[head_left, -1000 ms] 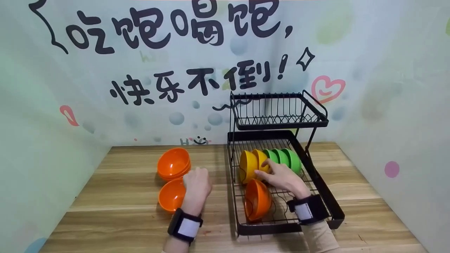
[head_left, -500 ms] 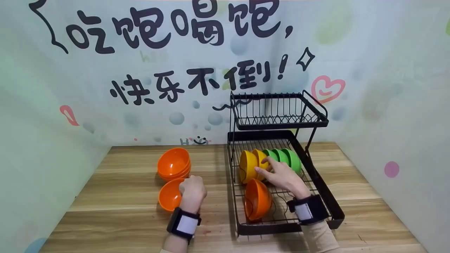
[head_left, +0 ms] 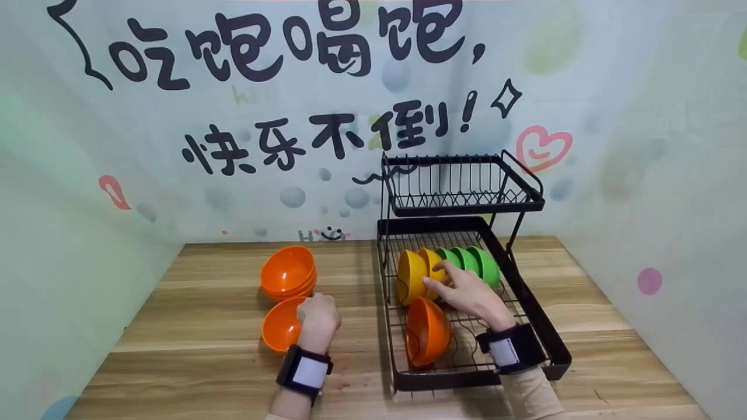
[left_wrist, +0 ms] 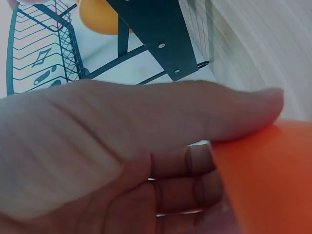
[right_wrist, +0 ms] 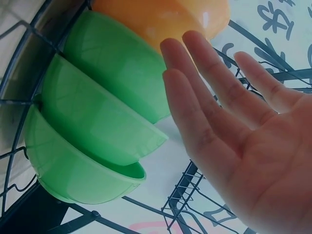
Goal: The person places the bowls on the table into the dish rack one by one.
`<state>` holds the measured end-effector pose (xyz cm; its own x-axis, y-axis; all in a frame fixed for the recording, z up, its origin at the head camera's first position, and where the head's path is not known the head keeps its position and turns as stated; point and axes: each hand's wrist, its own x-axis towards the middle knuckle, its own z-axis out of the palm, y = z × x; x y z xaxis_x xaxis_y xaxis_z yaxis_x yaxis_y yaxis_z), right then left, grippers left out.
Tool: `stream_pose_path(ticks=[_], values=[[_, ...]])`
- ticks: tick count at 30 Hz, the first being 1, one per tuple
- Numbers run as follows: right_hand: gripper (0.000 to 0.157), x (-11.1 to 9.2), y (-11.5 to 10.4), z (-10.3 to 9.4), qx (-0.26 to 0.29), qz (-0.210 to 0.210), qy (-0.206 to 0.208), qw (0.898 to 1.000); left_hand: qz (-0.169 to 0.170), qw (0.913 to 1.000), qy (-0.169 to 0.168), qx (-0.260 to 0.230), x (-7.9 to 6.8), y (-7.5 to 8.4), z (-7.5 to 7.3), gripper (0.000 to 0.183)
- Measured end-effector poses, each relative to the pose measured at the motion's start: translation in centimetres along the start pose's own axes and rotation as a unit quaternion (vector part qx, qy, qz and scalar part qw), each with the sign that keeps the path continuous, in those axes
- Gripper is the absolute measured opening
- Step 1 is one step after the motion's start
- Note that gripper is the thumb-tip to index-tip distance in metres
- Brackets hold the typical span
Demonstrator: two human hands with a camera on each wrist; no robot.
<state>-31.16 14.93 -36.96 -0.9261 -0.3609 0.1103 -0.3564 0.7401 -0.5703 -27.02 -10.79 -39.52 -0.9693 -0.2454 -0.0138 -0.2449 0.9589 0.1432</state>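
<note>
My left hand (head_left: 318,319) pinches the right rim of an orange bowl (head_left: 282,326) at the left of the table. In the left wrist view the thumb (left_wrist: 243,108) lies along the outside of the orange bowl (left_wrist: 273,170), with curled fingers at its edge. Behind it sits a stack of orange bowls (head_left: 287,271). My right hand (head_left: 471,296) is over the rack, its fingers loosely spread beside two yellow bowls (head_left: 413,277). Several green bowls (right_wrist: 97,122) stand on edge near it. Another orange bowl (head_left: 430,332) stands on edge in the rack's front.
A black two-tier dish rack (head_left: 449,380) takes up the right of the wooden table (head_left: 204,373). Its raised upper tier (head_left: 467,206) stands at the back, near a printed wall sheet (head_left: 245,204).
My left hand has shifted slightly left and toward me at the near orange bowl's rim, then stays almost still. The right hand and the bowls in the rack hold their places.
</note>
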Motion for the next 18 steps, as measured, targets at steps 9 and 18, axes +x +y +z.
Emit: stream_pose_path(ticks=[9, 18], values=[[0.060, -0.01, 0.06, -0.08, 0.002, 0.003, -0.005, 1.000, 0.014, 0.9997, 0.016, 0.009, -0.69, 0.17, -0.81, 0.019], [0.056, 0.04, -0.03, -0.06, -0.005, 0.004, -0.002, 1.000, 0.041, 0.9966, 0.064, 0.033, -0.92, 0.58, -0.94, 0.010]])
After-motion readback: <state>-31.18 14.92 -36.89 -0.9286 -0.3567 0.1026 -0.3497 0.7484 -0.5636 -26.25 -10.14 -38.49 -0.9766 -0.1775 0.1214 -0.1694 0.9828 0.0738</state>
